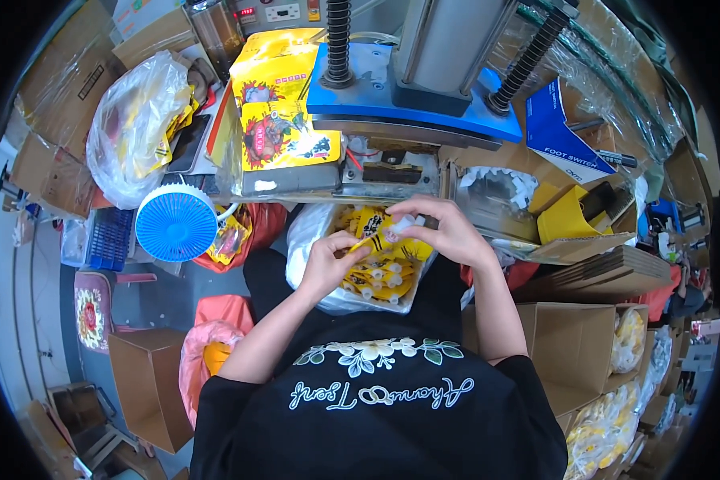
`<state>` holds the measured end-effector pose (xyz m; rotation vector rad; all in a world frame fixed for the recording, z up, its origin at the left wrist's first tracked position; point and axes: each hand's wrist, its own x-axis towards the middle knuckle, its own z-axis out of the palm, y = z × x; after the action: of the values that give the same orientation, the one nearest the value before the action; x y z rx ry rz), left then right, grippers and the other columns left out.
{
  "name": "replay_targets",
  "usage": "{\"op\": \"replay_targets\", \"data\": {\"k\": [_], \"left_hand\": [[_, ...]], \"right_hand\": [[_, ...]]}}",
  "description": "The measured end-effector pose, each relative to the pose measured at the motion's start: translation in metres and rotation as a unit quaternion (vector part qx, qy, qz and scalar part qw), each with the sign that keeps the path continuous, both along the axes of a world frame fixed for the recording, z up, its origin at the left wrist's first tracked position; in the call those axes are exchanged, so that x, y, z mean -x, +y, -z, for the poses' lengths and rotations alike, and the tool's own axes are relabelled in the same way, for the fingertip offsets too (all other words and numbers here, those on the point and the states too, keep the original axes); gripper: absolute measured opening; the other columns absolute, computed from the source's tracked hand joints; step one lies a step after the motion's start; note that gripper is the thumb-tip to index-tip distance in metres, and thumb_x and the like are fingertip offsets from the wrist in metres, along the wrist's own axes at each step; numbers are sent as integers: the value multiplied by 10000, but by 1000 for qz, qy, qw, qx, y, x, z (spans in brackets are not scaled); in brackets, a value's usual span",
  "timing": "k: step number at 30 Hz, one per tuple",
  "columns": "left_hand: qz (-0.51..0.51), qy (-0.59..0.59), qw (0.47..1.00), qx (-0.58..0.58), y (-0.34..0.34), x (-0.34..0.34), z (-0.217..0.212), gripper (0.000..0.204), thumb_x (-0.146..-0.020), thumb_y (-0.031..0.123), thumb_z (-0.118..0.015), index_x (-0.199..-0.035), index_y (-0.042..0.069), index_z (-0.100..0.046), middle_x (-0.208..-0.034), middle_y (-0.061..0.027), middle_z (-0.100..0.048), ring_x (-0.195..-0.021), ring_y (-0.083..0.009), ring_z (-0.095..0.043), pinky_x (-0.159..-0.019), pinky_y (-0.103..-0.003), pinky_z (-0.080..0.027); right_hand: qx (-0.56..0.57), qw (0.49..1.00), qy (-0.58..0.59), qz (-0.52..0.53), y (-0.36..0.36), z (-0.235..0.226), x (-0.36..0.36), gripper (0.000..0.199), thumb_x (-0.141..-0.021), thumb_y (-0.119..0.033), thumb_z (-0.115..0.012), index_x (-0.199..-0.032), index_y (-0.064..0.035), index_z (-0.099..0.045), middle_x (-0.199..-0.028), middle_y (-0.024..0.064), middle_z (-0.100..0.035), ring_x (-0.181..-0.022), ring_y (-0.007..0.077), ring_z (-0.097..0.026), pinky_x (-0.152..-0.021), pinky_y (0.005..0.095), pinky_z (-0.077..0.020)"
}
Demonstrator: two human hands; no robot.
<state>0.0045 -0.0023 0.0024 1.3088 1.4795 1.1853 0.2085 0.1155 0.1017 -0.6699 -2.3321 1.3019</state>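
Observation:
Over a plastic-lined container (308,240) between my knees, my hands hold a small yellow pouch (374,241). My left hand (330,262) pinches one end of it between thumb and fingers. At the other end, my right hand (448,227) is closed on a whitish translucent plastic piece, which looks like a spout (406,226). Whether that piece is joined to the pouch cannot be made out. Below, the container holds several yellow pouches with white spouts (378,276).
A blue press (416,116) with springs stands ahead, beside a large yellow printed bag (276,104). To the left are a blue fan (176,222) and a clear plastic bag (132,128). Cardboard boxes (564,344) stand at the right, with another box (148,384) at lower left.

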Motion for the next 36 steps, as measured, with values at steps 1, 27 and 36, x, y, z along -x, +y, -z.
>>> {"op": "replay_targets", "data": {"k": [1,27,36], "left_hand": [[13,-17,1000,1,2,0,0,137,-826,72,-715,-917,-30,-710,-836,-68,-656,-786,-111,-597,-708,-245,-458],[71,-81,994,-32,29,-9,2,267,-873,223,-691,-907,-42,-702,-788,-75,-688,-705,-113,-619,-668,-278,-484],[-82,-360,924,100,65,-23,-29,303,-878,205,-692,-959,-88,-682,-851,-116,-708,-703,-122,-656,-650,-258,-510]], "right_hand": [[0,1000,2,1,1,0,0,334,-812,-67,-656,-1143,-33,-630,-1026,104,-653,-990,217,-619,-872,335,-471],[89,992,45,73,21,10,-15,252,-804,-99,-719,-1040,-13,-691,-995,52,-693,-886,119,-626,-801,282,-488],[-60,923,-50,378,68,41,-73,276,-915,-213,-633,-1070,14,-656,-819,47,-667,-671,92,-602,-552,212,-472]]}}
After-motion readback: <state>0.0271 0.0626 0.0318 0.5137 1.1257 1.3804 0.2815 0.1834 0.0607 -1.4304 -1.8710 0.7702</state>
